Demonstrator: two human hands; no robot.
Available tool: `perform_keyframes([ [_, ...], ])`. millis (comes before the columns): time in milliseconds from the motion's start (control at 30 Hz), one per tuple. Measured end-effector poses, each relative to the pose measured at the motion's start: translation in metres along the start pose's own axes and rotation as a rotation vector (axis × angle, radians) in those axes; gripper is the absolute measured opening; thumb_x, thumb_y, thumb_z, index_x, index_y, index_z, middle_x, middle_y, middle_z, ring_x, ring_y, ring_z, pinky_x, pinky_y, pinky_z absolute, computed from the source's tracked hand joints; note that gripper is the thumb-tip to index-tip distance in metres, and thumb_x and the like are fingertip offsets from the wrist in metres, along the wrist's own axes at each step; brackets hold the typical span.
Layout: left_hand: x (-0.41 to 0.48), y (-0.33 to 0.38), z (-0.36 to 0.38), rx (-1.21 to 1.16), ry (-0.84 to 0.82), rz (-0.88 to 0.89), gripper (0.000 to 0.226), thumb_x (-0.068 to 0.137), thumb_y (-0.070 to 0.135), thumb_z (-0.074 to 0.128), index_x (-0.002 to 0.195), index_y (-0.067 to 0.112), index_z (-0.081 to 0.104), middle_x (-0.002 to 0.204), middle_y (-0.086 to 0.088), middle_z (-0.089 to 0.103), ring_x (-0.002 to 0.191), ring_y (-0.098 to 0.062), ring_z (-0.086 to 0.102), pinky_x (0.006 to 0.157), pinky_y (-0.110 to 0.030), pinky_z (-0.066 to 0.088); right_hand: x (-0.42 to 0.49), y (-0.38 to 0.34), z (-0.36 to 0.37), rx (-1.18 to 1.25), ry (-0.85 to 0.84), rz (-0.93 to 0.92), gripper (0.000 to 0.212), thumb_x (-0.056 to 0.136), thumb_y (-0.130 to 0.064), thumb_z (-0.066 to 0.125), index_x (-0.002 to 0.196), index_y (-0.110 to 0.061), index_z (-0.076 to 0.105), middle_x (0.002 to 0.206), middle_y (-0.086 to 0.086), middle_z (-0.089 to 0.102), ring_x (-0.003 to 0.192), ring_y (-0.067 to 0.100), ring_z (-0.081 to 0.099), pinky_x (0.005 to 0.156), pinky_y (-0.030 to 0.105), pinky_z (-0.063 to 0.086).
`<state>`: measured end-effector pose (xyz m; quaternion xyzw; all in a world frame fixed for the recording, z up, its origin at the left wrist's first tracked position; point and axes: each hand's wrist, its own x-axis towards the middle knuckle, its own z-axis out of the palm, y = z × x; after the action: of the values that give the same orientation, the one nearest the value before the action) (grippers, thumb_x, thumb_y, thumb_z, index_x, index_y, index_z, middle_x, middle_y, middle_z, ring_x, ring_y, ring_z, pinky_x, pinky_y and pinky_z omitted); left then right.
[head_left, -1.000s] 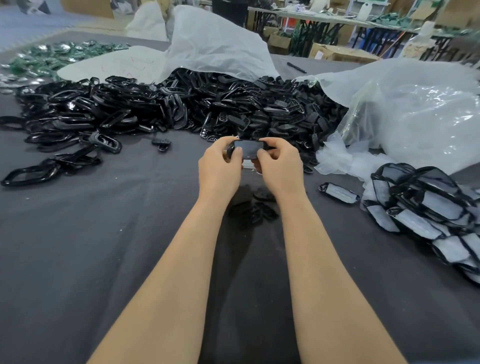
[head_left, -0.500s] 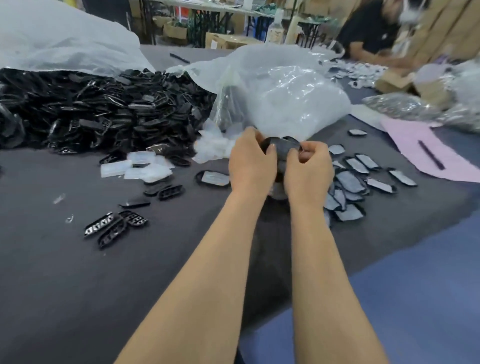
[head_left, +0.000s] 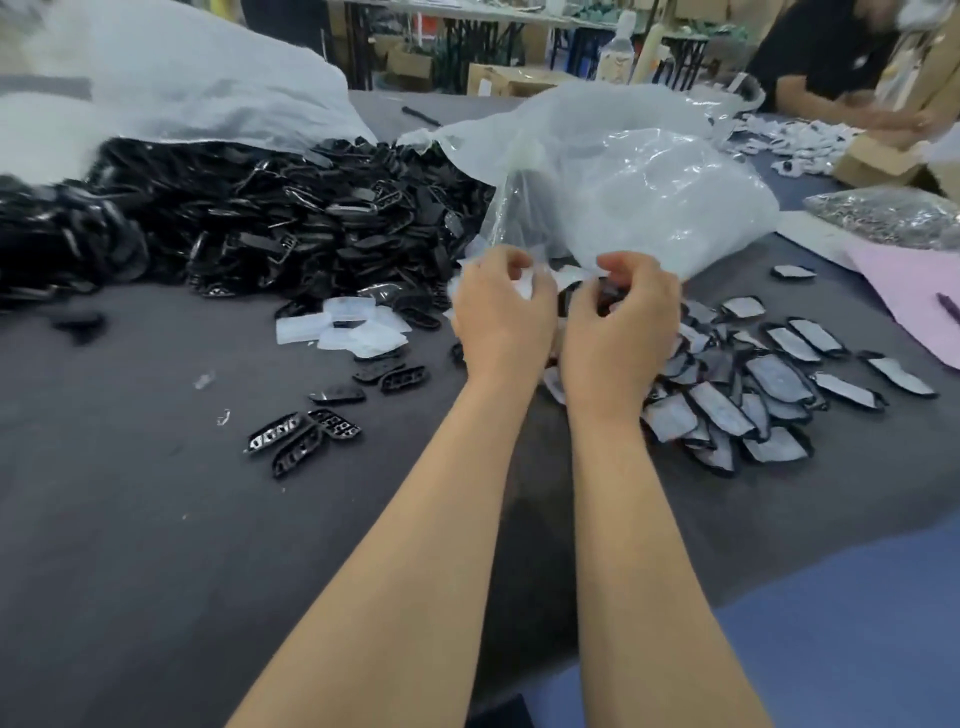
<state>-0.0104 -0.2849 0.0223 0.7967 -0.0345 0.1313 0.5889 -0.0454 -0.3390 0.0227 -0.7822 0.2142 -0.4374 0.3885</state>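
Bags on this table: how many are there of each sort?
White bag: 1
Clear bag: 1
Bag of small shiny parts: 1
Total: 3

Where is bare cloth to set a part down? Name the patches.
Free: the grey cloth left of the left forearm, nearer than the loose black parts. Crowded: black pile, clear slips, filmed pieces right of the right hand.
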Motion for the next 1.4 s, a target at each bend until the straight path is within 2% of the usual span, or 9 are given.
perform_keyframes([
  [133,0.017,-0.025,-0.072,-0.054,0.166,-0.051,0.013,0.093,0.015,0.055,0.104,0.01,0.061,0.107,-0.008,0.063,0.099,-0.019,0.058,0.085,-0.023,0.043,-0.039,-0.044,0.05,0.202,-0.313,-0.051,0.012,0.089,-0.007,0.056,0.098,-0.007,0.063,0.089,0.0,0.062,0.085,0.017,0.058,0.073,0.018,0.038],
  [300,0.032,-0.074,-0.169,0.011,0.365,-0.174,0.007,0.093,0.014,0.054,0.097,0.02,0.055,0.109,-0.002,0.061,0.089,-0.008,0.052,0.067,-0.004,0.035,-0.102,-0.088,0.115,0.212,-0.711,-0.101,0.017,0.091,-0.013,0.055,0.104,-0.008,0.065,0.099,0.004,0.068,0.09,0.016,0.059,0.073,0.019,0.039],
  [433,0.038,-0.105,-0.239,-0.001,0.536,-0.265,0.015,0.093,0.012,0.052,0.106,0.014,0.059,0.118,-0.009,0.059,0.101,-0.017,0.055,0.087,-0.021,0.042,-0.151,-0.124,0.159,0.145,-0.929,-0.219,0.023,0.094,-0.014,0.052,0.113,-0.009,0.064,0.117,0.01,0.061,0.11,0.024,0.055,0.093,0.032,0.041],
  [600,0.044,-0.13,-0.301,-0.071,0.761,-0.317,0.02,0.091,0.008,0.05,0.11,0.011,0.057,0.122,-0.015,0.056,0.096,-0.018,0.053,0.087,-0.023,0.042,-0.197,-0.159,0.202,0.109,-1.027,-0.371,0.029,0.093,-0.011,0.051,0.12,-0.014,0.063,0.129,0.008,0.055,0.118,0.025,0.049,0.097,0.031,0.037],
  [733,0.046,-0.139,-0.321,-0.117,0.872,-0.285,0.021,0.092,0.006,0.049,0.111,0.01,0.056,0.121,-0.013,0.057,0.095,-0.014,0.052,0.088,-0.021,0.041,-0.224,-0.175,0.233,0.108,-1.143,-0.478,0.024,0.093,-0.016,0.051,0.113,-0.017,0.064,0.114,0.001,0.061,0.102,0.02,0.053,0.084,0.034,0.044],
  [867,0.048,-0.15,-0.331,-0.173,0.933,-0.284,0.018,0.092,0.005,0.048,0.104,0.017,0.054,0.121,-0.01,0.057,0.096,-0.01,0.052,0.078,-0.01,0.04,-0.235,-0.18,0.256,-0.207,-1.253,-0.759,0.037,0.097,-0.033,0.044,0.134,-0.029,0.045,0.148,-0.004,0.039,0.141,0.023,0.027,0.115,0.042,0.023],
  [1000,0.049,-0.154,-0.331,-0.184,0.961,-0.266,0.019,0.091,0.003,0.046,0.102,0.017,0.053,0.118,-0.009,0.058,0.087,-0.004,0.051,0.069,-0.002,0.039,-0.233,-0.183,0.252,-0.197,-1.161,-0.724,0.025,0.096,-0.026,0.046,0.117,-0.023,0.058,0.131,0.0,0.053,0.127,0.026,0.043,0.107,0.04,0.033],
  [1167,0.049,-0.151,-0.323,-0.162,0.921,-0.246,0.018,0.09,0.005,0.047,0.101,0.019,0.051,0.118,-0.009,0.056,0.091,-0.009,0.049,0.071,-0.008,0.038,-0.224,-0.176,0.238,-0.041,-0.97,-0.379,0.023,0.094,-0.008,0.043,0.112,-0.012,0.055,0.118,0.007,0.06,0.11,0.028,0.048,0.09,0.036,0.036],
  [1400,0.041,-0.148,-0.325,-0.218,0.961,-0.266,0.02,0.09,0.003,0.046,0.102,0.018,0.051,0.122,-0.009,0.056,0.102,-0.014,0.053,0.081,-0.014,0.04,-0.234,-0.189,0.247,-0.187,-1.266,-0.684,0.034,0.097,-0.037,0.043,0.131,-0.032,0.05,0.144,-0.004,0.042,0.135,0.029,0.033,0.111,0.046,0.026],
])
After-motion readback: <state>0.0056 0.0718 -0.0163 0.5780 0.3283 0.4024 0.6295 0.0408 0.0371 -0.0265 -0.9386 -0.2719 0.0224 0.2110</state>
